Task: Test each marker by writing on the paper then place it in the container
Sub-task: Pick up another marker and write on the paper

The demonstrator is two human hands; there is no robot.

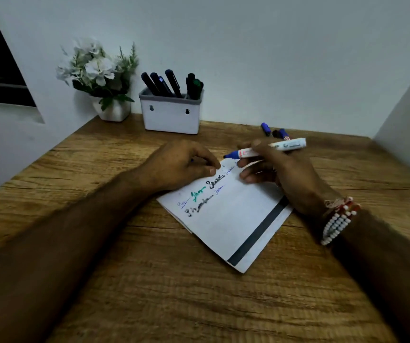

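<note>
- One grip: the right hand (280, 169) pinches the marker (268, 148) mid-barrel between thumb and fingers (grasped, lifted off the sheet).
- Marker: its long axis is nearly level. The blue end points left and the white tail right.
- Left hand (181, 164): fingers curled at the paper's far corner, just beside the tip. Whether they hold a cap cannot be told.
- Paper (231, 219): under and nearer than the tip, so writing probably needs only a downward tilt.
- Container (171, 117): beyond and left of the grip, by the wall (the left hand is nearer).
- Loose markers (273, 131): on the table (149, 280), just behind the right hand.
</note>
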